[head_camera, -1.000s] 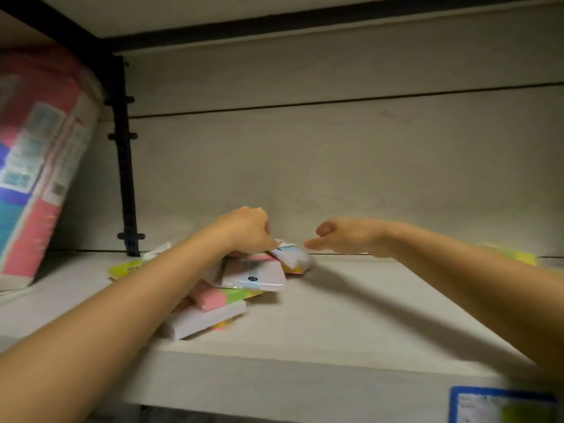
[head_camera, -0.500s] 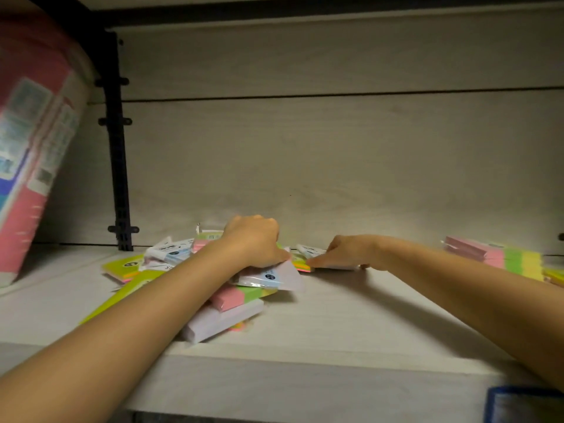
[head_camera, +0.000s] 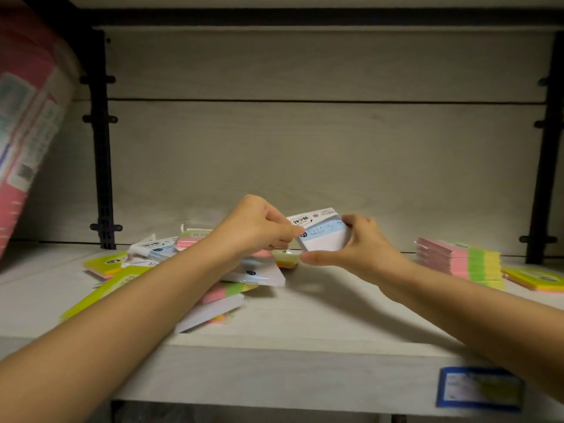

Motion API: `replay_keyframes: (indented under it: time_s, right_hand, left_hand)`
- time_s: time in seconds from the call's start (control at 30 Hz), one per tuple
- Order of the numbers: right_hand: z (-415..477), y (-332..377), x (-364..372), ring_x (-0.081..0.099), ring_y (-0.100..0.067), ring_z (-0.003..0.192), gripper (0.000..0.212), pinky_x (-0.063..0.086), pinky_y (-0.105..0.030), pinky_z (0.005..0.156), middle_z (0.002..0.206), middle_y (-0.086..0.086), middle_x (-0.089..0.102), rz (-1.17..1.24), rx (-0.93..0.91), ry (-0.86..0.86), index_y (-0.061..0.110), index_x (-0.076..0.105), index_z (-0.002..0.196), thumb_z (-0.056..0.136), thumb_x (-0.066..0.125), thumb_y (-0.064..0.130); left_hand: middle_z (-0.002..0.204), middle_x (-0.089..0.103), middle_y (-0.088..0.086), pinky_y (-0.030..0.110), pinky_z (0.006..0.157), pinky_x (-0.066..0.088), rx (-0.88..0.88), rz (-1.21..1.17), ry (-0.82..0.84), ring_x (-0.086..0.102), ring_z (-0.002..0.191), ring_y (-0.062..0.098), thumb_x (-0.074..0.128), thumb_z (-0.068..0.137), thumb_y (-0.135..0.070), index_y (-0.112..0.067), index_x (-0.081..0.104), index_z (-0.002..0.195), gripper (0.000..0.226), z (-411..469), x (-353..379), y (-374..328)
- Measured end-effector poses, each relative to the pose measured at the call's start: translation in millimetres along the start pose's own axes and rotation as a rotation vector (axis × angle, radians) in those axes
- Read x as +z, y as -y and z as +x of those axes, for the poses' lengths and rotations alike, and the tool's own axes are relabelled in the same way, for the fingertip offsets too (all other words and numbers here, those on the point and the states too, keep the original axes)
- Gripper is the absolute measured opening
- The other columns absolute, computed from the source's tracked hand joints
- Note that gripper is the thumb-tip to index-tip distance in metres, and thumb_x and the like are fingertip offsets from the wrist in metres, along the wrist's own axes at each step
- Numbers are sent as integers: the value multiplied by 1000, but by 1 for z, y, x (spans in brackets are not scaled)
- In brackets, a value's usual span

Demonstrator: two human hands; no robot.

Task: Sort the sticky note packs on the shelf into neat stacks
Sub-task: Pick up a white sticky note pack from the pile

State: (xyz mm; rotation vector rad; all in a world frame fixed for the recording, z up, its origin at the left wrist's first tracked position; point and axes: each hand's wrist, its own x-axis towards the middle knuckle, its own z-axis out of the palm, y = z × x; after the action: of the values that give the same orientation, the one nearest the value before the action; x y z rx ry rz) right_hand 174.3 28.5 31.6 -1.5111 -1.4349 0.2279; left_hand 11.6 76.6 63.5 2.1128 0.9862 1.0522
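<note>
Both hands hold one white and pale-blue sticky note pack [head_camera: 324, 236] tilted up above the shelf [head_camera: 305, 312]. My left hand [head_camera: 253, 227] pinches its left edge; my right hand [head_camera: 354, 245] grips its right side and bottom corner. Under and left of my left arm lies a loose heap of packs [head_camera: 213, 288]: white, pink-green and yellow-green ones, overlapping at odd angles. At the right stands a neat stack of pink-green-yellow packs [head_camera: 460, 262], with a flat yellow pack [head_camera: 537, 279] beside it.
A large pink and white wrapped package [head_camera: 27, 117] leans at the far left. Black shelf uprights [head_camera: 102, 141] stand at the back left and right. A blue-framed price label [head_camera: 479, 389] sits on the shelf's front edge.
The white and blue pack has been lifted off the heap and now sits tilted between both hands. The view has shifted right, showing more of the right-hand stack.
</note>
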Motion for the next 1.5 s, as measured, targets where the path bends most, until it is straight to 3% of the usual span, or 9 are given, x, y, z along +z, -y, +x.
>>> replay_keyframes:
  time_s: [0.17, 0.43, 0.57, 0.8, 0.93, 1.07, 1.27, 1.4, 1.5]
  right_hand:
    - [-20, -2, -14, 58, -15, 107, 62, 47, -30, 94, 127, -3, 50, 184, -12, 27, 27, 45, 121, 70, 79, 20]
    - [-38, -14, -50, 63, -11, 98, 57, 53, -31, 87, 123, 3, 59, 279, -55, -43, 29, 48, 122, 74, 75, 15]
    - [-47, -29, -79, 64, -9, 95, 53, 54, -34, 89, 122, 8, 59, 266, -78, -90, 34, 48, 115, 73, 76, 16]
    - [-48, -73, -150, 67, -21, 90, 54, 59, -34, 73, 107, 3, 67, 270, -53, -48, 27, 50, 117, 73, 76, 10]
    - [-33, -89, -177, 61, -5, 59, 57, 40, -7, 38, 88, 0, 67, 279, -48, 14, 23, 53, 125, 74, 75, 8]
    - [-19, -92, -172, 60, -11, 71, 54, 46, -7, 52, 99, 7, 67, 211, -87, 46, 21, 57, 125, 75, 75, 10]
    - [2, -80, -151, 65, -23, 98, 39, 50, -33, 88, 114, -1, 68, 67, -96, 118, 14, 64, 116, 77, 71, 13]
    - [7, -75, -130, 58, -19, 80, 30, 48, -29, 72, 105, -10, 68, -65, -58, 206, 8, 65, 112, 83, 62, 14]
    - [3, -84, -115, 47, -20, 78, 5, 34, -19, 51, 85, -7, 56, -252, 19, 314, 10, 57, 87, 88, 52, 12]
  left_hand:
    - [98, 75, 5, 20, 74, 58, 23, -294, -34, 71, 82, 10, 75, 72, 0, -4, 67, 109, 38, -20, 15, 4]
    - [114, 69, -4, 35, 83, 57, 147, -373, 0, 71, 91, 10, 76, 65, 10, -11, 60, 122, 63, -28, 37, -8]
    - [114, 68, -1, 9, 61, 53, 191, -343, 15, 70, 86, 2, 74, 66, 11, -8, 59, 123, 62, -23, 63, -26]
    - [117, 66, 1, 10, 81, 52, 247, -270, -1, 66, 92, -1, 72, 69, 10, -6, 56, 126, 61, -20, 132, -71]
    - [112, 65, -4, 5, 74, 51, 248, -247, -24, 66, 85, -8, 66, 75, 12, -14, 55, 125, 58, -15, 157, -91]
    - [109, 64, -8, 1, 77, 47, 231, -173, -47, 63, 79, -15, 60, 82, 10, -24, 52, 120, 52, -10, 159, -87]
    - [107, 65, -7, -2, 70, 45, 152, -33, -13, 59, 73, -20, 57, 86, 7, -7, 58, 123, 41, 4, 138, -63]
    - [108, 64, -5, -3, 61, 42, 80, 20, 73, 60, 68, -19, 55, 87, 8, -8, 58, 123, 40, 14, 123, -49]
    - [103, 64, -2, 8, 76, 46, 25, 133, 151, 62, 74, -6, 56, 87, 4, -15, 60, 114, 34, 19, 126, -33]
